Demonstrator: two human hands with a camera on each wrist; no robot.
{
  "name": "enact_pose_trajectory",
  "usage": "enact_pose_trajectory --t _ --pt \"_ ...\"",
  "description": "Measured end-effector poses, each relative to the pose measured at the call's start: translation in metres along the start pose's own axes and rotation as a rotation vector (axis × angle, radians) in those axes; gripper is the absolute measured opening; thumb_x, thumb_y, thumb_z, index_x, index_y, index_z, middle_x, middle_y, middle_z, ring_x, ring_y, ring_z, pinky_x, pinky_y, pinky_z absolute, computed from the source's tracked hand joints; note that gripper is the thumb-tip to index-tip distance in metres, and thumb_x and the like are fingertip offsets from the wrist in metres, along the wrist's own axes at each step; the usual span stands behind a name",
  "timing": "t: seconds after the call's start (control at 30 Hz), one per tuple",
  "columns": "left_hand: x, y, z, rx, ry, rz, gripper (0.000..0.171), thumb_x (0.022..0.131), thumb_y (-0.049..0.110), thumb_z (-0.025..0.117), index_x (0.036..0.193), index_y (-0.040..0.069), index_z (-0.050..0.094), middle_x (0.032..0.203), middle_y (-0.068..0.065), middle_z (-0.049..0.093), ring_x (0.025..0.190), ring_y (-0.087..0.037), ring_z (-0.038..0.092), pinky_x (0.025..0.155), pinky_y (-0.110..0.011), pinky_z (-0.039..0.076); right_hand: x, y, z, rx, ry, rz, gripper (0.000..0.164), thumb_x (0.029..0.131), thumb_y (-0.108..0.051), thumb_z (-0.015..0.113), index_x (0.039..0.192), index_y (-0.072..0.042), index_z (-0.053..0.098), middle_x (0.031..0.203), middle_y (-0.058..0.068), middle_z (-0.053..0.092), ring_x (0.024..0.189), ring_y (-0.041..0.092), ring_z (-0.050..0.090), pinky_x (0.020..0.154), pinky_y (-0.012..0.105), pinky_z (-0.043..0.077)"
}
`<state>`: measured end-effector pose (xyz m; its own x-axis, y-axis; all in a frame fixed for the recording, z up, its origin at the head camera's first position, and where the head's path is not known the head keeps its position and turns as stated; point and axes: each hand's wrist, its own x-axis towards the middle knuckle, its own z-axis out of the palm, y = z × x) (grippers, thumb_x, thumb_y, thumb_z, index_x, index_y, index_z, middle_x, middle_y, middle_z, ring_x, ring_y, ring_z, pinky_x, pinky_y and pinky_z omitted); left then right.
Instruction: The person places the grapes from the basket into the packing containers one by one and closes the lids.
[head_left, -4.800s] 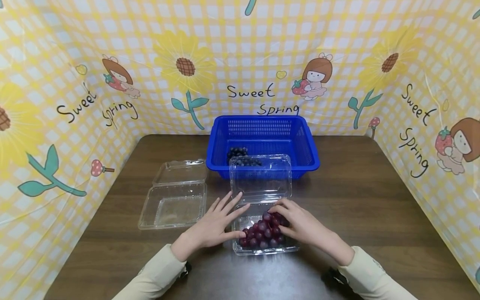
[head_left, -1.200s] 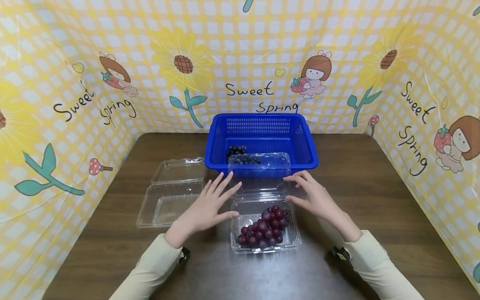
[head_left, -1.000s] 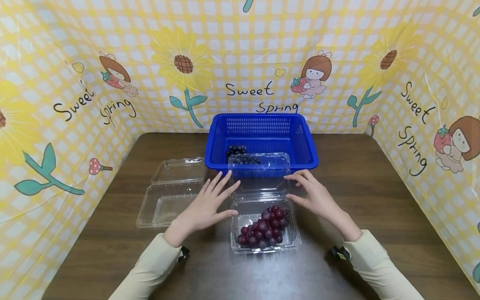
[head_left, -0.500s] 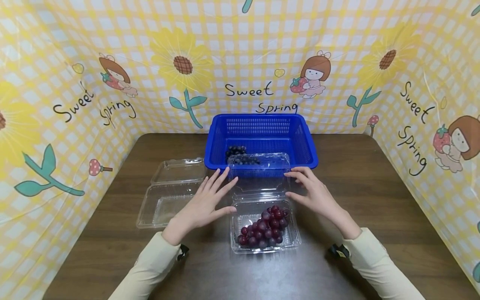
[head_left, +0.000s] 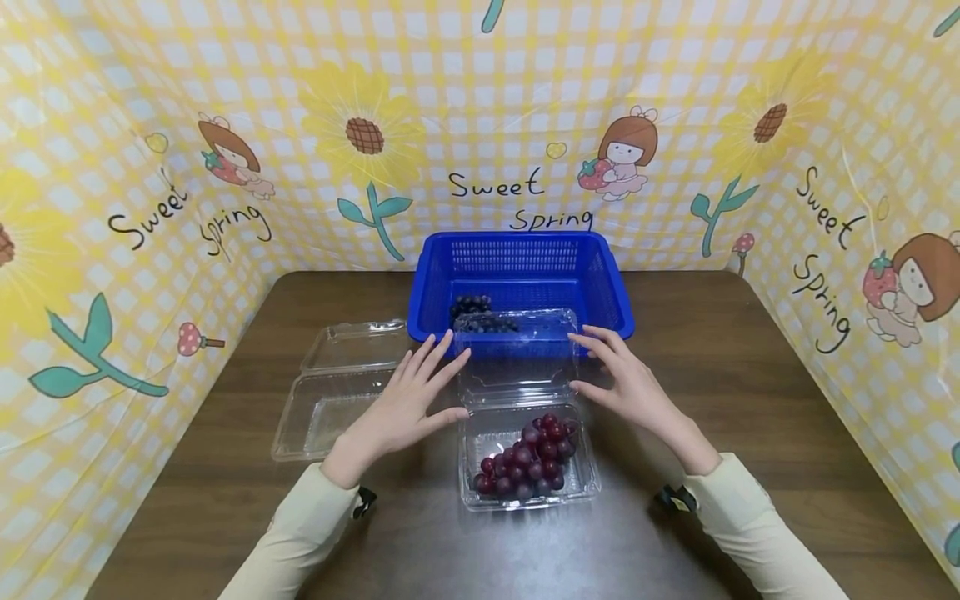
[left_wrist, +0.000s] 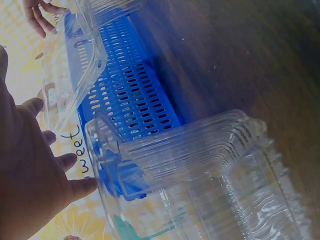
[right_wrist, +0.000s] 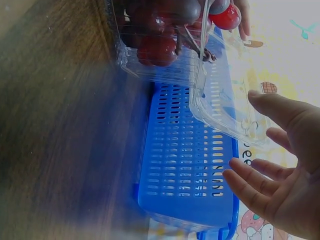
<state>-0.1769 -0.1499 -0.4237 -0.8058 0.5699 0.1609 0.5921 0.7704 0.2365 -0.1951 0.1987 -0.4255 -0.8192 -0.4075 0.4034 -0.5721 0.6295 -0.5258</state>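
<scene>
A bunch of red grapes (head_left: 528, 462) lies in the tray of a clear plastic clamshell box (head_left: 480, 425). The box's lid (head_left: 517, 371) is raised at the back, overlapping the basket's front edge in the head view. My left hand (head_left: 401, 408) is spread out beside the lid's left side, with the thumb tip near the hinge. On the opposite side, my right hand (head_left: 633, 387) has its fingers relaxed and apart, fingertips close to the lid's right edge. Neither hand holds anything. In the right wrist view, grapes (right_wrist: 157, 50) and a brown stem show through the plastic.
Behind the lid stands a blue basket (head_left: 615, 312) holding dark grapes (head_left: 471, 306). A second clear clamshell box (head_left: 300, 417) lies unfolded on the left, partly under my left hand in the head view. Patterned cloth (head_left: 495, 100) surrounds the brown table (head_left: 705, 350).
Earlier, my right hand was at the red grapes in the box; it has since come away and moved up beside the lid. My left hand has drifted left and back.
</scene>
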Motion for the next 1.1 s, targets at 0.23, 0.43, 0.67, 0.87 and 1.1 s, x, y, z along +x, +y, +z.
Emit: enact_pose_trajectory --t 0.23,0.43,0.67,0.87,1.1 --pt "0.004 -0.002 0.0 -0.013 0.027 -0.004 0.074 0.089 0.061 0.043 0.149 0.036 0.007 0.157 0.004 -0.009 0.143 -0.026 -0.003 0.112 -0.056 0.006 0.005 0.004 0.001 0.018 0.018 -0.009 0.069 0.08 -0.026 0.073 0.14 -0.021 0.041 0.142 0.011 0.037 0.107 0.023 0.055 0.074 0.042 0.054" --pt "0.009 -0.003 0.0 -0.029 0.039 -0.009 0.072 0.089 0.062 0.04 0.148 0.037 0.007 0.157 0.002 -0.005 0.144 -0.026 -0.002 0.112 -0.056 0.006 0.011 0.007 0.003 0.05 0.036 -0.021 0.069 0.08 -0.023 0.073 0.141 -0.017 0.04 0.141 0.013 0.038 0.103 0.02 0.056 0.079 0.041 0.053" --pt "0.016 -0.003 -0.002 -0.057 0.049 -0.024 0.072 0.09 0.061 0.04 0.149 0.036 0.006 0.157 0.003 -0.007 0.144 -0.025 -0.003 0.112 -0.055 0.006 0.016 0.007 0.002 0.077 0.048 -0.024 0.071 0.081 -0.021 0.073 0.142 -0.02 0.037 0.138 0.009 0.041 0.097 0.021 0.059 0.077 0.042 0.054" --pt "0.019 -0.004 -0.003 -0.05 0.07 -0.045 0.073 0.091 0.06 0.039 0.149 0.033 0.004 0.157 0.002 -0.003 0.144 -0.022 -0.002 0.112 -0.055 0.01 0.02 0.006 0.003 0.066 0.056 -0.028 0.069 0.082 -0.02 0.072 0.142 -0.017 0.038 0.13 0.008 0.047 0.093 0.021 0.061 0.076 0.04 0.054" --pt "0.022 -0.003 -0.003 -0.08 0.074 -0.044 0.073 0.092 0.059 0.039 0.15 0.03 0.005 0.157 0.004 0.002 0.144 -0.021 0.001 0.113 -0.054 0.01 0.024 0.005 0.006 0.078 0.047 -0.02 0.069 0.082 -0.017 0.071 0.142 -0.014 0.037 0.126 0.01 0.05 0.091 0.021 0.062 0.076 0.041 0.054"
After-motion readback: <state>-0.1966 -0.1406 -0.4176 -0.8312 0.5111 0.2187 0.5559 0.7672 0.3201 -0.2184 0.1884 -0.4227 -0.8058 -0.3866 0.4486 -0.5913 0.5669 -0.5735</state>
